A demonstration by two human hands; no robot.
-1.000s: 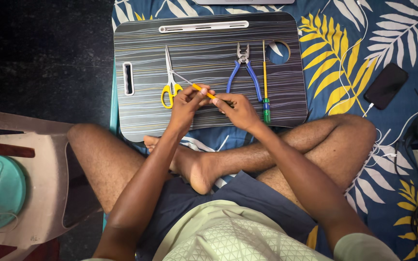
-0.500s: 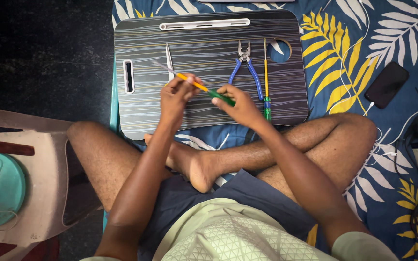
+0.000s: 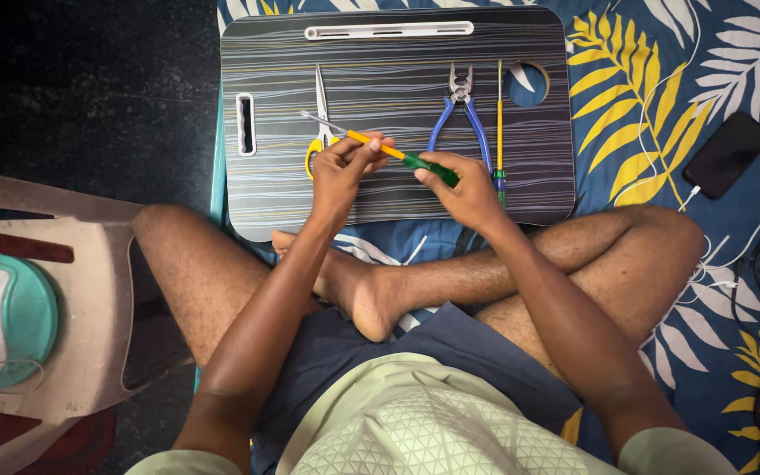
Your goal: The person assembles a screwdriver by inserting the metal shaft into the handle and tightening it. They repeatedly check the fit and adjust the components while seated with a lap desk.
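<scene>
Striped lap board (image 3: 397,189): left hand (image 3: 342,171) pinches screwdriver (image 3: 378,148) shaft, right hand (image 3: 468,189) grips handle.

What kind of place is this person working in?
Probably a home bedroom: the person sits cross-legged on a blue leaf-print bedsheet with a striped lap desk, and a black phone charges alongside.

I see one head-worn view, looking steeply down from close above crossed legs onto the striped grey lap board (image 3: 397,189).

scissors (image 3: 320,132) left, pliers (image 3: 461,119) right, between open
</scene>
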